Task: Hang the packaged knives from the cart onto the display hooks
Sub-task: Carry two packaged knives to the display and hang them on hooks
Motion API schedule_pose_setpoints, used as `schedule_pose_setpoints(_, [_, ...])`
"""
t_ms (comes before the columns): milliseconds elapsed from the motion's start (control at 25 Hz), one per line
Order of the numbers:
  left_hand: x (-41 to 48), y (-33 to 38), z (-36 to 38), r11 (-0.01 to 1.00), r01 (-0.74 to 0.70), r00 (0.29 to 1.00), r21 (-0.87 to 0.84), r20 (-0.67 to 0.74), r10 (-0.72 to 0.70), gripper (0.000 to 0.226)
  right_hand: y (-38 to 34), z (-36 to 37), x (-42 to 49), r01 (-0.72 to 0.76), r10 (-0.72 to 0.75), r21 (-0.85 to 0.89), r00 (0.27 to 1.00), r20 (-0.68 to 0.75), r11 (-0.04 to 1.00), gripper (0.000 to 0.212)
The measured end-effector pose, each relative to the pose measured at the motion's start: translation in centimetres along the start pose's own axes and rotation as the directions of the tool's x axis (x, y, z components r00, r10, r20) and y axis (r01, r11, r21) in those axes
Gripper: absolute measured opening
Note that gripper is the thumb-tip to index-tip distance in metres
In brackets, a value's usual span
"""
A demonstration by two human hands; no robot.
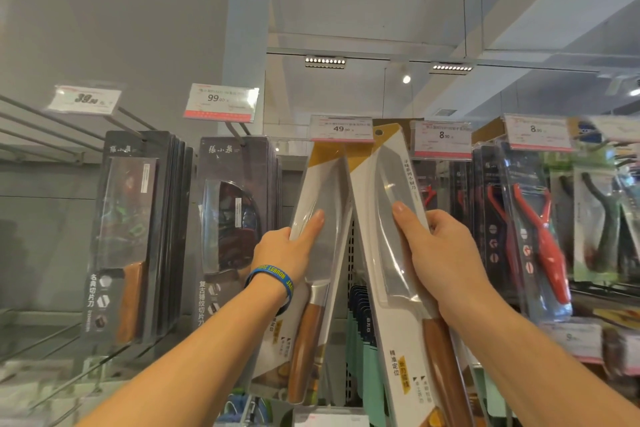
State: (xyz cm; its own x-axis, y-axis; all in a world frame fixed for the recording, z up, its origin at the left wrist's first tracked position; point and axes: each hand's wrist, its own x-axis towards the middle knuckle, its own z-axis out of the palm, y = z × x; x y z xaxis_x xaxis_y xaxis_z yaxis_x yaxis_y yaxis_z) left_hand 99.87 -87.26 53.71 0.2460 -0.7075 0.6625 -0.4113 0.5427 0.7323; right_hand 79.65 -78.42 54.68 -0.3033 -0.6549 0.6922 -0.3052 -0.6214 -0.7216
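two packaged knives up at centre frame, both hand-held. left grip (294, 250) is wrapped round the left knife pack (325, 184) at blade level, thumb laid flat on the clear blister; the pack tilts with its top to the right, and the top edge runs under the 49.00 price tag (341, 129), so can't tell if it's on a hook. right grip (440, 253) clamps the right knife pack (391, 177), thumb on the front, fingers curled behind; this pack tilts top-left, hang hole (379, 132) just beside the tag's right edge. the packs touch near the top in an inverted v. blue wristband (272, 276) on the left wrist. dark cleaver packs (124, 218) hang at left, red peelers (540, 229) at right.
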Motion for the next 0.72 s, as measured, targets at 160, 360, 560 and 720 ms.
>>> schedule_pose_setpoints(160, [0.4,0.4,0.4,1.0,0.02,1.0,-0.009,0.011,-0.02,0.071,-0.3,0.7,-0.4,0.018,-0.017,-0.011,0.998,0.055,1.0,0.038])
schedule_pose_setpoints(360, [0.9,1.5,0.9,1.0,0.02,1.0,-0.005,0.001,-0.02,0.074,-0.6,1.2,-0.3,-0.022,0.022,0.0,0.996,0.092,1.0,0.036])
schedule_pose_setpoints(560, [0.8,1.4,0.9,0.999,0.012,1.0,0.035,-0.018,-0.011,0.07,0.1,0.8,-0.3,-0.054,0.055,-0.02,0.995,0.081,0.998,0.038])
schedule_pose_setpoints(720, [0.8,1.3,0.7,1.0,0.005,0.998,0.013,-0.06,-0.004,0.072,0.5,0.8,-0.5,-0.064,0.067,-0.023,0.989,0.131,0.998,0.036])
